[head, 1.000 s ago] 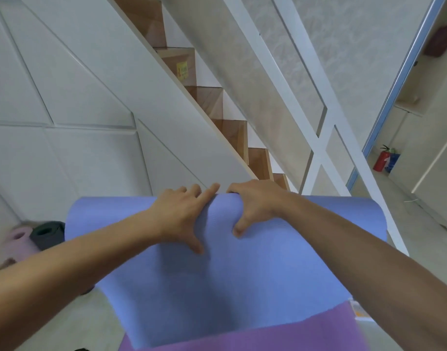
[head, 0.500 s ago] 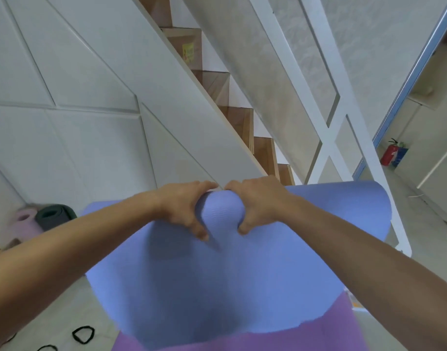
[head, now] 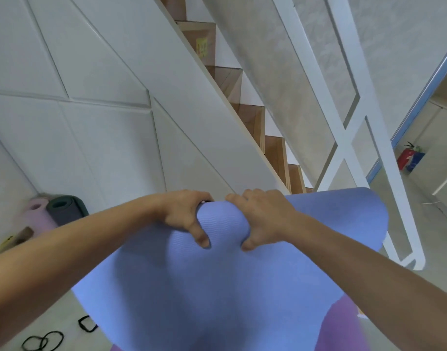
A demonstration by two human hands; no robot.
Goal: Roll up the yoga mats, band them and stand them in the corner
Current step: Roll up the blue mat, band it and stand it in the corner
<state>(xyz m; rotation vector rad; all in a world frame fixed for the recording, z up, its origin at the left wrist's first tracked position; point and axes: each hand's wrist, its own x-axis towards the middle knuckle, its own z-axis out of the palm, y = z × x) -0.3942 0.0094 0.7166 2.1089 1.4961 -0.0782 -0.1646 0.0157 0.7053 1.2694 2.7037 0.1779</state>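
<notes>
A blue yoga mat (head: 217, 282) with a purple underside (head: 349, 325) fills the lower middle of the head view, its far edge curled toward me. My left hand (head: 184, 216) and my right hand (head: 262, 219) grip that curled edge side by side, fingers hooked over the top and thumbs pressed into the near face. A rolled pink mat (head: 36, 215) and a rolled dark green mat (head: 65, 209) lie in the corner at the left. Black bands (head: 44, 340) lie on the floor at the lower left, one more band (head: 87, 323) beside the mat.
White panelled wall under the stairs (head: 103, 117) stands straight ahead. Wooden steps (head: 252, 127) rise to the upper left. A white railing (head: 349, 133) runs down on the right to the floor. A red fire extinguisher (head: 405, 158) stands far right by a blue-edged doorway.
Both hands have curled the mat's far edge over more tightly and drawn closer together. The view has tilted down, bringing the black bands on the floor into sight.
</notes>
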